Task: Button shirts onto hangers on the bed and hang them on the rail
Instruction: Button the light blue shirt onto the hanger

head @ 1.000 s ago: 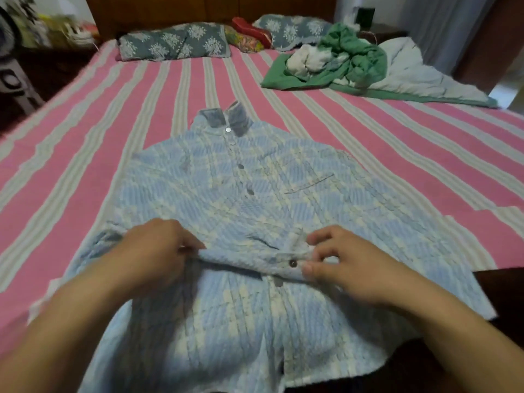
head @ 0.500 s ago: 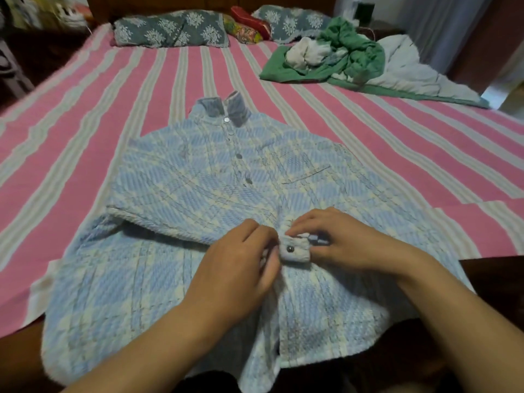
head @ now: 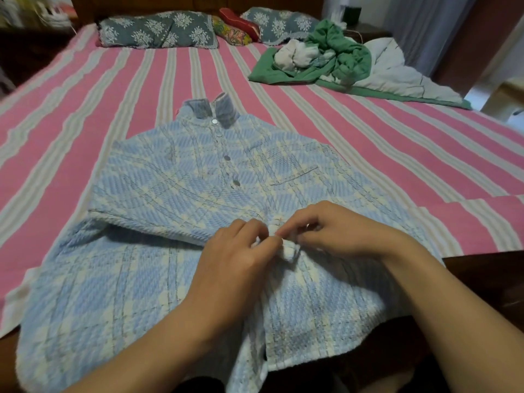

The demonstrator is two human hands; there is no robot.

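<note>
Left hand [head: 235,251]: fingers curled, pinching bunched placket cloth at mid-front of the light-blue and cream checked woven shirt [head: 158,279]. Right hand [head: 334,231]: fingertips pinched on the same fold from the opposite side, thumbs nearly touching. Button at the pinch hidden under the fingers. Shirt spread front-up on the pink and grey striped bedspread [head: 85,109], collar away, hem over the near edge. Four silver buttons [head: 226,158] visible above the hands, apparently fastened. Hanger not visible. Recommended: hold buttonhole edge taut, tilt button edge-first, push through, then flatten placket. Beyond: crumpled green and white laundry heap [head: 326,58]; floral grey pillows [head: 158,29].
</note>
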